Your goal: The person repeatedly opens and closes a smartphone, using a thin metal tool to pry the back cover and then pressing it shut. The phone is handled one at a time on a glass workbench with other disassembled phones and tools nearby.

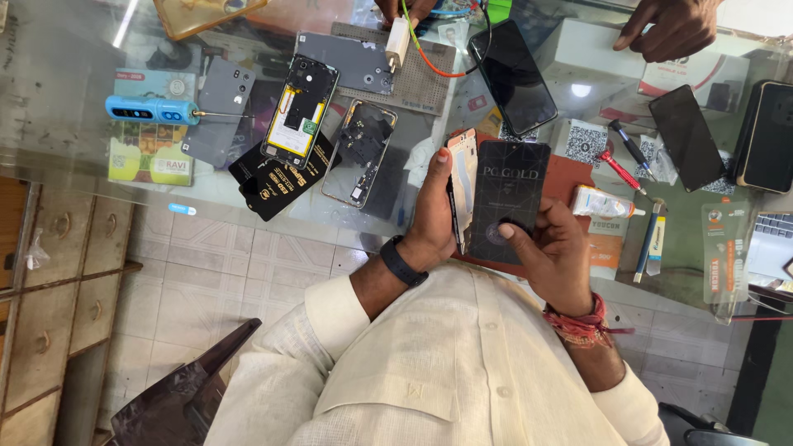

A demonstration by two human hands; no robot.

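While the left hand [431, 216] clamps a phone frame [462, 183] on edge between thumb and fingers [443, 157], the right hand [552, 252] grips a black packet [510, 194] just beside it, thumb pressed on its lower face. Both are held above the glass desk [66, 99]. Beyond the fingertips lie an opened phone [299, 107], a blue screwdriver [153, 110] and a dark phone [513, 76]. Another person's hand [671, 27] rests at the far edge.
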